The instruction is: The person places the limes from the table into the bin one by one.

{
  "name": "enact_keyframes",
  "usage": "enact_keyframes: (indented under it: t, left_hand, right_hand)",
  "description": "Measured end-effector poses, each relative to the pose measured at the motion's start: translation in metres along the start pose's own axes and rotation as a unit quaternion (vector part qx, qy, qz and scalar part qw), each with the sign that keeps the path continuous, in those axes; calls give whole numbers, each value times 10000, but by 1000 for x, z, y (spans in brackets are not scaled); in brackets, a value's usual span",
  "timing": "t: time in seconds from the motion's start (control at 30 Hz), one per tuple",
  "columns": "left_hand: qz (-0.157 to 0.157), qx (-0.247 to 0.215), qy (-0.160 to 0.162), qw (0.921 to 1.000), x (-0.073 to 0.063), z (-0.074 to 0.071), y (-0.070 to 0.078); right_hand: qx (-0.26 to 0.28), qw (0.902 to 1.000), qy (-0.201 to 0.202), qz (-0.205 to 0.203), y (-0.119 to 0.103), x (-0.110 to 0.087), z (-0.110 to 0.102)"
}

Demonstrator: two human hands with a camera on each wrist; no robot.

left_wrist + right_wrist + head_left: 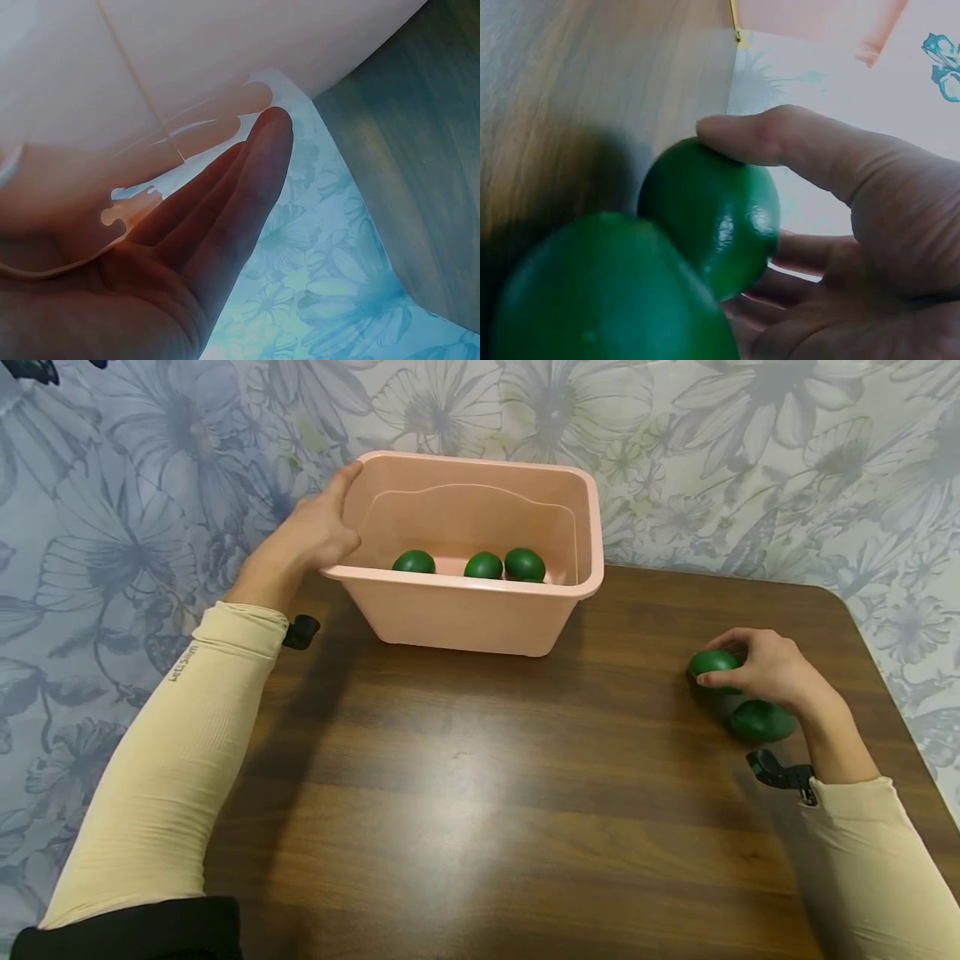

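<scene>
At the right of the table, my right hand (772, 670) holds a glossy green lime-like fruit (716, 664) between thumb and fingers. In the right wrist view the thumb lies on top of this fruit (705, 210) and the other fingers pass behind it. A second green fruit (762, 721) lies just under that hand, nearer to me. My left hand (315, 531) grips the left end of a pink plastic bin (457, 614), thumb at the rim. From the left wrist, its fingers (259, 165) stretch along the bin's outside. Three more green fruits (483, 566) sit inside.
The brown wooden table (465, 760) has a rounded far right corner. Behind it and to the left is a floral-patterned covering (120, 543). The bin stands at the table's far left edge, and dark wrist mounts (780, 770) protrude below the hands.
</scene>
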State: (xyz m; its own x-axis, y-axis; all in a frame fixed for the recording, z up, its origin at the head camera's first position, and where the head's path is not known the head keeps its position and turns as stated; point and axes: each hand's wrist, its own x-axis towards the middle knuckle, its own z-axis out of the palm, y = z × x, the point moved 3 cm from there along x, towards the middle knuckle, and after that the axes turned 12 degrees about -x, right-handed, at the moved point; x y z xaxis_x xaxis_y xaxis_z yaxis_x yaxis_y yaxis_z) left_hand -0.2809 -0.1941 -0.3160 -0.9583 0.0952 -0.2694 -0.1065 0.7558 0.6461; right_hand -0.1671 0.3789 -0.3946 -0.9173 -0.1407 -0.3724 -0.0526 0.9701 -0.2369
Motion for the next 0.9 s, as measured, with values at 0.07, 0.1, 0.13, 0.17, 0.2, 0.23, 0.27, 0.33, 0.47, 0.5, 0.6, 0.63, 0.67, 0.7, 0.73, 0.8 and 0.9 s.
enact_keyframes:
  t: [0.07, 0.1, 0.13, 0.17, 0.2, 0.23, 0.27, 0.33, 0.47, 0.5, 0.6, 0.63, 0.67, 0.7, 0.73, 0.8, 0.9]
  left_hand:
    - [17, 19, 9, 10000, 0, 0, 2]
    - [21, 29, 8, 10000, 0, 0, 2]
    - [23, 37, 7, 10000, 0, 0, 3]
    - [23, 38, 5, 10000, 0, 0, 3]
    - [22, 36, -1, 10000, 0, 0, 4]
    - [18, 37, -5, 10000, -1, 0, 4]
    - [7, 36, -8, 10000, -1, 0, 3]
    - [-16, 43, 0, 10000, -1, 0, 3]
    - [-71, 61, 24, 10000, -1, -1, 1]
    - [-77, 61, 22, 9999, -1, -1, 1]
    - [-80, 60, 11, 9999, -1, -1, 1]
    - [-87, 58, 9, 9999, -1, -1, 1]
    - [-81, 60, 12, 9999, -1, 0, 1]
    - [-87, 59, 13, 9999, -1, 0, 1]
    - [-92, 53, 22, 9999, -1, 0, 1]
    - [-103, 45, 29, 9999, -1, 0, 1]
    - [-132, 36, 10, 9999, -2, 1, 2]
  right_hand:
    - [80, 9998, 174, 76, 0, 0, -2]
    - [118, 9995, 275, 108, -1, 0, -4]
    - [170, 9990, 390, 137, -1, 0, -5]
    - [218, 9983, 522, 152, -3, 0, -6]
    - [281, 9973, 659, 158, -4, 0, -8]
    - [358, 9960, 798, 163, -5, 1, -9]
    - [437, 9944, 947, 176, -7, 1, -11]
    - [636, 9900, 1242, 191, -11, 2, -14]
    - [1104, 9768, 1821, 215, -19, 4, -20]
    - [1230, 9727, 1957, 190, -20, 5, -22]
    - [1469, 9633, 2240, 182, -27, 8, -28]
    - [1540, 9609, 2291, 203, -29, 10, -31]
    - [1588, 9591, 2333, 230, -32, 11, -33]
    - [1654, 9571, 2365, 252, -35, 12, -36]
    - [1694, 9554, 2401, 286, -38, 14, -38]
    - [1836, 9501, 2508, 275, -43, 16, -42]
    - [2167, 9377, 2713, 97, -52, 18, -48]
